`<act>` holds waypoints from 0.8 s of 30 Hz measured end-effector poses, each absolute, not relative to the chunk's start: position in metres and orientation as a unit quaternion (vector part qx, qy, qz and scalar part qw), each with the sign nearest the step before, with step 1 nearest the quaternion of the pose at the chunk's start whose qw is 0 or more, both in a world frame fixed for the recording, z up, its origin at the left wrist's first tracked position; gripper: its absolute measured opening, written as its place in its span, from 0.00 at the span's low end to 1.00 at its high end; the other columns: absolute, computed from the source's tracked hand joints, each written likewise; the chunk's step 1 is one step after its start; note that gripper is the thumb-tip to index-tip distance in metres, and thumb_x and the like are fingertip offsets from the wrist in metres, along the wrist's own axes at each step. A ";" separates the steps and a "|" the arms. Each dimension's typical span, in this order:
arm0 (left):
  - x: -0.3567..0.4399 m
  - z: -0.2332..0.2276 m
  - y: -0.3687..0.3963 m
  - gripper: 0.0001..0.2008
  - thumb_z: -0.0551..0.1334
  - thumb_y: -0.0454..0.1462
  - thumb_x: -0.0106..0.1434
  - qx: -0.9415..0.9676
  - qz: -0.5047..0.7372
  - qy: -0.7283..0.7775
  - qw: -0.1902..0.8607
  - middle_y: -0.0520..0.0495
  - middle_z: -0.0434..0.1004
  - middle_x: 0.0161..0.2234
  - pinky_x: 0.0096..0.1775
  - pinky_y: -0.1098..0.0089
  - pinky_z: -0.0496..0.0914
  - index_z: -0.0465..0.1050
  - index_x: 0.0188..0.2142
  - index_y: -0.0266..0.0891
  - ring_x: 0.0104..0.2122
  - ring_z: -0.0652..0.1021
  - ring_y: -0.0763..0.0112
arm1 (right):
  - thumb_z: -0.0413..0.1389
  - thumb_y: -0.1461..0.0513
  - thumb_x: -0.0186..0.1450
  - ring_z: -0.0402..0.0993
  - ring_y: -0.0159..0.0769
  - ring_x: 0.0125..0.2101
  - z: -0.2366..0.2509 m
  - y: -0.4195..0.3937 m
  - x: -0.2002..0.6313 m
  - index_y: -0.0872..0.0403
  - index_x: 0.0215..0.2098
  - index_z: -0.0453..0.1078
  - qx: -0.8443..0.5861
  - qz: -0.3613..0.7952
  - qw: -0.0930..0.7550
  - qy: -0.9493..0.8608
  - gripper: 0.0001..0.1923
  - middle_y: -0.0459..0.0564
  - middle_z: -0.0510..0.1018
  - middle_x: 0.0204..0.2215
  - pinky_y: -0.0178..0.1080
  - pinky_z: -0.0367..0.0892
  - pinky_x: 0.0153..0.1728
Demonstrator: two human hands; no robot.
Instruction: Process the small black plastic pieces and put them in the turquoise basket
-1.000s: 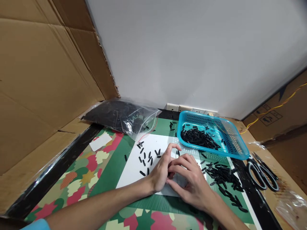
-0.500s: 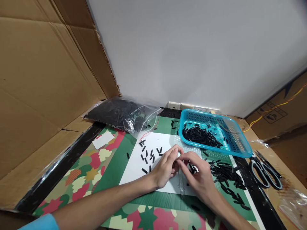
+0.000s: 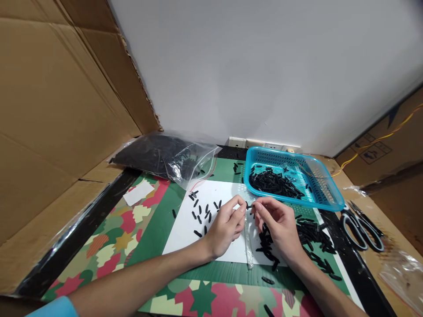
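Note:
My left hand (image 3: 227,226) is closed, thumb against curled fingers, over the white sheet (image 3: 180,235). A narrow clear plastic strip (image 3: 248,251) runs down from its fingertips toward the sheet's near edge; the top of the strip is hidden in the grip. Close by on the right, my right hand (image 3: 277,224) pinches a small black piece (image 3: 250,206) between thumb and forefinger. The piece's left end points at my left fingertips, and I cannot tell whether they touch it. Beneath my right hand lie several loose black pieces (image 3: 266,244), partly covered by it.
A blue basket (image 3: 337,200) with a heap of black pieces (image 3: 274,184) stands at the back right. More pieces (image 3: 315,235) are piled beside my right wrist. Scissors (image 3: 361,231) lie farther right. A zip bag (image 3: 155,154) of black contents rests at the back left, near cardboard (image 3: 66,88).
My hands have drawn slightly apart, with the right moving right. The black piece between the fingertips has come into sight, as have more pieces beneath my right hand. The view has shifted slightly.

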State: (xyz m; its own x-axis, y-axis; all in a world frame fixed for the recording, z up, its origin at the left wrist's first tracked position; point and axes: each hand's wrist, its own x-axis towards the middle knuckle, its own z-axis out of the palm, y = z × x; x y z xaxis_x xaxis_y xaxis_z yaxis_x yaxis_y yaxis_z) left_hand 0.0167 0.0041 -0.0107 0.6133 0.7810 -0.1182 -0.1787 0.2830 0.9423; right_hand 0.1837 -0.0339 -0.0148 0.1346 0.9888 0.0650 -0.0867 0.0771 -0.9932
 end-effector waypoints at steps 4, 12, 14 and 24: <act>0.016 -0.012 0.005 0.19 0.61 0.52 0.73 0.504 0.353 0.290 0.733 0.64 0.53 0.18 0.18 0.80 0.46 0.59 0.35 0.43 0.16 0.49 0.83 | 0.67 0.50 0.68 0.69 0.30 0.20 -0.011 -0.034 0.186 0.54 0.37 0.79 -0.488 0.470 0.557 -0.480 0.15 0.44 0.76 0.23 0.32 0.69 0.21; 0.015 -0.016 0.006 0.21 0.62 0.53 0.71 0.482 0.361 0.289 0.744 0.63 0.54 0.20 0.18 0.81 0.47 0.61 0.33 0.41 0.16 0.50 0.84 | 0.67 0.51 0.67 0.73 0.31 0.21 -0.010 -0.035 0.189 0.53 0.43 0.80 -0.502 0.461 0.542 -0.492 0.15 0.48 0.82 0.30 0.33 0.71 0.21; 0.016 -0.016 0.006 0.21 0.62 0.53 0.71 0.480 0.360 0.293 0.745 0.62 0.54 0.20 0.18 0.81 0.47 0.61 0.33 0.41 0.16 0.51 0.85 | 0.67 0.51 0.67 0.73 0.31 0.21 -0.010 -0.035 0.189 0.53 0.41 0.81 -0.499 0.467 0.536 -0.497 0.15 0.47 0.81 0.27 0.33 0.71 0.21; 0.017 -0.013 0.006 0.22 0.64 0.54 0.70 0.474 0.373 0.297 0.740 0.63 0.54 0.21 0.18 0.81 0.47 0.60 0.33 0.41 0.16 0.51 0.85 | 0.68 0.52 0.67 0.73 0.30 0.21 -0.010 -0.036 0.190 0.53 0.40 0.81 -0.501 0.463 0.530 -0.504 0.12 0.46 0.80 0.26 0.32 0.70 0.21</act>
State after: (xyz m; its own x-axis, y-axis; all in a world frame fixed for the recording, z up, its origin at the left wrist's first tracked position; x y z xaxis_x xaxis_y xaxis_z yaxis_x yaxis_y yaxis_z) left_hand 0.0165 0.0061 -0.0129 0.5455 0.8336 -0.0865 -0.2706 0.2729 0.9232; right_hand 0.1902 -0.0360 -0.0098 0.0625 0.9956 0.0700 0.0138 0.0692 -0.9975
